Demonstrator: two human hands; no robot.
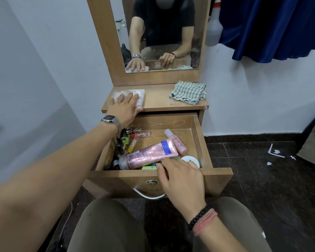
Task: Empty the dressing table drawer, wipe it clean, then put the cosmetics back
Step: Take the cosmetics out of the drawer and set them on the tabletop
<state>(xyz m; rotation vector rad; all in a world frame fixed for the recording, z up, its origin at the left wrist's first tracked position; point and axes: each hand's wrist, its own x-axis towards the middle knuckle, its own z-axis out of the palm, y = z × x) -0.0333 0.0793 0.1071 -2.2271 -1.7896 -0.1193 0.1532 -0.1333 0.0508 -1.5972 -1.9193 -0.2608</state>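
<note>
Drawer (pixel 198 131) of the dressing table stands pulled out, cosmetics inside. Left to right: left hand (pixel 125 108) lies flat on a clear packet (pixel 135 96) at the left end of the table top (pixel 158 100), fingers straight and spread a little, palm pressing down; a metal watch (pixel 110 120) sits on that wrist. Below it, in the drawer's left half, a jumble of small tubes and bottles (pixel 127 140), dark and yellow ones among them, too crowded to count. Across the drawer's middle lies a large pink tube (pixel 149 154), cap toward the front-left corner, blue-labelled end toward the right. Just beside that end, a small pink bottle (pixel 177 142) lies with its white cap toward the back wall. Right hand (pixel 180 176) rests over the drawer's front edge, fingers curled and reaching in among the items by the tube; whether they grip anything, cannot tell. A green item (pixel 149 167) shows just left of the fingertips, a round white lid (pixel 190 160) just behind them near the front-right corner. At the right end of the table top, a crumpled checked cloth (pixel 188 92). Mirror (pixel 162 33) above reflects both hands. Blue fabric (pixel 273 26) hangs on the wall at far right.
</note>
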